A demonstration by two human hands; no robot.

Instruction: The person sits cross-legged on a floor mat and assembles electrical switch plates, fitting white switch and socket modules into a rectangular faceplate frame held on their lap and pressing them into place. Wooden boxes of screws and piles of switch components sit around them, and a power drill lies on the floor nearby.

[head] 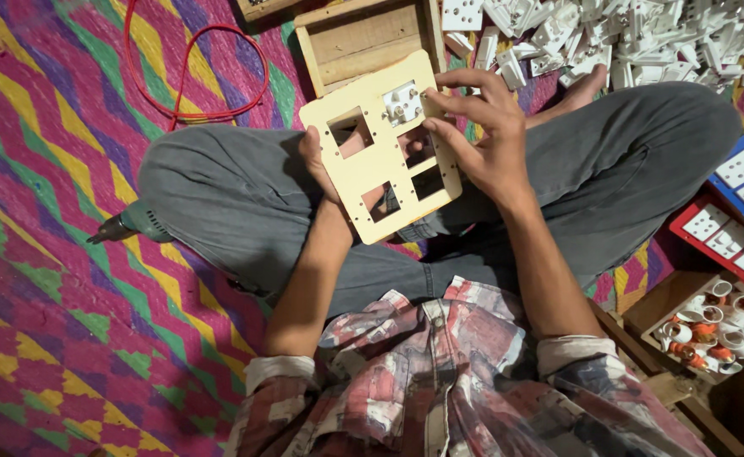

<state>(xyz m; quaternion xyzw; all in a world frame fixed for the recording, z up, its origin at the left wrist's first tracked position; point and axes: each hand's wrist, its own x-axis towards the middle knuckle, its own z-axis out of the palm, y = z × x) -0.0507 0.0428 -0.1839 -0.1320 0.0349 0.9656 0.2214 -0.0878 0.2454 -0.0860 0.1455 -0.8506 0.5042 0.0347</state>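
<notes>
- A cream board (363,152) with square cut-outs and small screw holes sits tilted over the person's lap, in the upper middle of the frame.
- The left hand (325,169) is under the board's left side; its fingers show through the cut-outs, curled to hold the board from below.
- The right hand (482,135) lies on the board's right edge, fingers bent, fingertips pressing a white socket piece (402,103) set into the top right cut-out.
- The other three cut-outs are unfilled.
- A wooden box (363,38) stands just above the board, at the top of the frame.
- A heap of white socket parts (642,34) fills the upper right corner.
- A red wire (219,76) loops across the woven mat (50,254) in the upper left.
- A green drill (131,224) lies on the mat beside the person's left knee, at the left of the frame.
- Red and blue boards with white sockets (735,211) lie at the right edge.
- Below them, a small tray of orange and white holders (710,330) sits in the lower right.
</notes>
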